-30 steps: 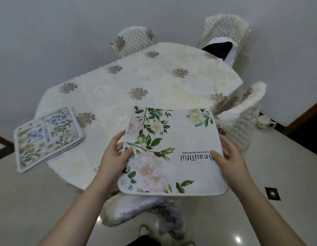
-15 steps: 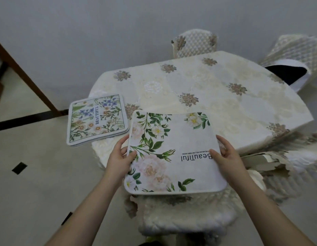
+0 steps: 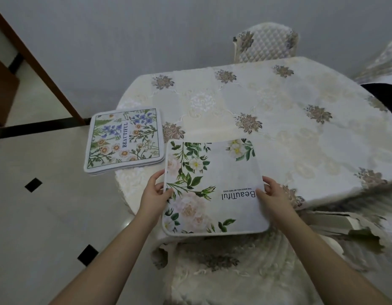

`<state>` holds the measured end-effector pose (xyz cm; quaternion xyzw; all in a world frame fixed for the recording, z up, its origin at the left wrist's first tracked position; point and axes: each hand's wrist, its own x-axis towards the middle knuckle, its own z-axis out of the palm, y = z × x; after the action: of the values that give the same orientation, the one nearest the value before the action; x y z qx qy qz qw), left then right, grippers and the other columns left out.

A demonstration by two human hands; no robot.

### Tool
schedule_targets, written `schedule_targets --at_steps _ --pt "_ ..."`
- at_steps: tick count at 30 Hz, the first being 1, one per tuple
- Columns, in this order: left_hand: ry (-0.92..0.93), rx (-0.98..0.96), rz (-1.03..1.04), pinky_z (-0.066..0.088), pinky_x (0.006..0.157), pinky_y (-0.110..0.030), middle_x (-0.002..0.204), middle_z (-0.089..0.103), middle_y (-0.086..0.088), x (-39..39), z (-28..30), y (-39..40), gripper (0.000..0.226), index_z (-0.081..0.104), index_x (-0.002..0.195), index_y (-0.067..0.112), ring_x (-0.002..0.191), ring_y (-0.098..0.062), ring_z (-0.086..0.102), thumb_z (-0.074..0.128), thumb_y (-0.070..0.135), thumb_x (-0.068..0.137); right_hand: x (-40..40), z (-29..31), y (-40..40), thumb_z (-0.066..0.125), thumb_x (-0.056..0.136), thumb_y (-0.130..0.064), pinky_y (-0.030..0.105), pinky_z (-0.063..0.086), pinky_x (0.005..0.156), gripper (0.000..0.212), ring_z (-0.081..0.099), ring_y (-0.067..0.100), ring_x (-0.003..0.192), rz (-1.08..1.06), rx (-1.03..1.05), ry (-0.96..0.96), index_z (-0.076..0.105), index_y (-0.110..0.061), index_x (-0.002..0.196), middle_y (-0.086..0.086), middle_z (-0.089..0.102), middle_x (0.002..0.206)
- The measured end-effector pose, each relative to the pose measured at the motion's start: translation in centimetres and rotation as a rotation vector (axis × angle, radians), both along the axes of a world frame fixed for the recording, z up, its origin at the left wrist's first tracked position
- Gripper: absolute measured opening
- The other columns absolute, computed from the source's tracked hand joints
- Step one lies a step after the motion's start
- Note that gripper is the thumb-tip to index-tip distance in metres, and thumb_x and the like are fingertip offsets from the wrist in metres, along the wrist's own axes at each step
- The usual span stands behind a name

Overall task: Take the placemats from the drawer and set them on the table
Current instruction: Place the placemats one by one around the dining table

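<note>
**Mat comes down toward the near table edge**

Closer now than a moment back: the mat [image 3: 212,188] sits lower and nearer the table [image 3: 289,119], and the view has swung left, so the stack [image 3: 124,139] lies just beside the mat's far left corner instead of well off to the side.

Both hands are on it. The left hand [image 3: 154,194] pinches the left edge, thumb on top, fingers curled under. The right hand [image 3: 270,194] grips the right edge the same way, thumb pressed by the upside-down "Beautiful" lettering. The mat's far half is over the tablecloth, and its near edge juts past the table rim, above the chair [image 3: 223,274].

Progress, as I read it: the drawer step looks finished, since the mats are out here. The stack rests on the table's left corner, partly overhanging, and this mat is about to be laid at a seat. The stacked ones look yet to be spread out, so roughly the first placing of several.

Hard to call: whether the mat already touches the cloth or hangs just above it. The stack shows three or so edges, but an exact count is beyond me. No drawer is in view. The table's right side runs out of frame, so any mat set there goes unseen.
</note>
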<state>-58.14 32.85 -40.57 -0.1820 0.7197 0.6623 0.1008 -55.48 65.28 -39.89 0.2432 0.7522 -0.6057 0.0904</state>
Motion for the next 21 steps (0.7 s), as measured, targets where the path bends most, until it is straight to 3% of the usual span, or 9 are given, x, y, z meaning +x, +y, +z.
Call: schedule_targets --at_steps 2,5,9,12,16,21 --pt "-0.018 -0.022 0.011 0.060 0.074 -0.043 0.101 0.076 -0.007 -0.4 -0.7 0.9 0.057 0.048 0.136 0.031 0.081 -0.018 0.074 0.061 -0.003 0.093 -1.0 -0.7 0.6 0.052 0.099 -0.013 0.038 0.056 0.071 0.032 0.070 0.020 0.089 0.000 -0.011 -0.025 0.045 -0.023 0.130 0.004 0.069 0.112" --pt "-0.045 -0.064 0.025 0.057 0.078 -0.054 0.097 0.077 -0.004 -1.3 -2.2 2.0 0.056 0.048 0.133 0.036 0.084 -0.027 0.073 0.063 0.000 0.093 -2.7 -1.9 1.8 0.052 0.099 -0.014 0.048 0.056 0.082 0.034 0.069 0.024 0.093 0.018 -0.007 -0.054 0.046 -0.020 0.132 0.005 0.069 0.115" --pt "-0.058 -0.105 0.039 0.056 0.078 -0.061 0.097 0.076 -0.005 -2.7 -3.4 3.0 0.058 0.048 0.137 0.035 0.087 -0.034 0.072 0.065 0.001 0.092 -5.3 -2.5 3.2 0.049 0.100 -0.015 0.042 0.055 0.079 0.033 0.066 0.025 0.097 0.045 0.010 -0.071 0.049 -0.016 0.133 0.007 0.064 0.121" --pt "-0.056 -0.144 0.055 0.058 0.077 -0.055 0.101 0.075 -0.006 -3.5 -3.8 3.6 0.059 0.046 0.141 0.031 0.088 -0.030 0.072 0.065 0.002 0.093 -7.0 -3.0 3.6 0.048 0.100 -0.015 0.038 0.053 0.075 0.033 0.064 0.023 0.096 0.102 0.051 -0.062 0.051 -0.018 0.133 0.005 0.063 0.118" --pt "-0.032 -0.273 0.040 0.058 0.075 -0.034 0.109 0.069 -0.001 -3.7 -4.5 4.2 0.061 0.042 0.147 0.025 0.094 -0.019 0.068 0.064 0.005 0.094 -7.9 -4.0 3.8 0.047 0.099 -0.010 0.031 0.051 0.073 0.037 0.062 0.015 0.092 0.192 0.084 -0.060 0.052 -0.020 0.134 0.001 0.063 0.116" --pt "-0.043 -0.357 0.064 0.058 0.083 -0.041 0.111 0.070 0.000 -3.5 -5.7 4.1 0.062 0.045 0.147 0.025 0.094 -0.017 0.068 0.069 0.009 0.091 -8.8 -4.9 4.6 0.052 0.095 -0.007 0.039 0.052 0.082 0.048 0.061 0.023 0.100 0.200 0.177 -0.036 0.048 -0.022 0.140 0.005 0.064 0.115"
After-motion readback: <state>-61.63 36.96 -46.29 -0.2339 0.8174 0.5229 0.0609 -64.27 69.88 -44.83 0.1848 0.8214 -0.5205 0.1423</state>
